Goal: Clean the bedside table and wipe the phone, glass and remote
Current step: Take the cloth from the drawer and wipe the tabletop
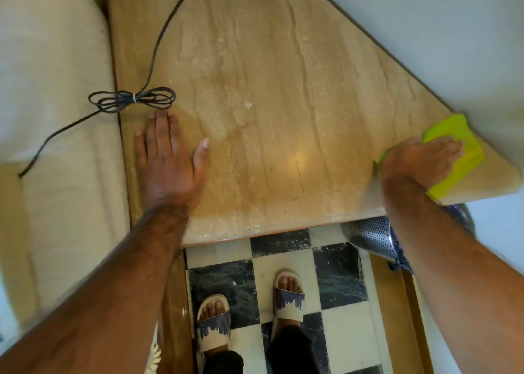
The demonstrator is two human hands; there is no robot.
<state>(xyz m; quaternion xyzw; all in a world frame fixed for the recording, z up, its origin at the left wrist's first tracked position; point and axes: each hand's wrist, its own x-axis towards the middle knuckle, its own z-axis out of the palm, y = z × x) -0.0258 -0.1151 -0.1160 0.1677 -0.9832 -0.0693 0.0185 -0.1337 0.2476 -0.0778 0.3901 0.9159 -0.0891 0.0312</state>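
The bedside table (269, 90) has a beige marble top with faint streaks and specks. My left hand (167, 158) lies flat on its near left part, palm down, fingers spread, holding nothing. My right hand (419, 161) presses a yellow-green cloth (459, 152) onto the table's right corner, next to the wall. The phone, the glass and the remote are not in view.
A dark cable with a tied bundle (131, 100) lies across the table's left edge onto the cream bed (56, 118). A perforated metal bin (368, 234) stands under the right front edge. Below are a black-and-white checkered floor (334, 288) and my sandalled feet (249, 305).
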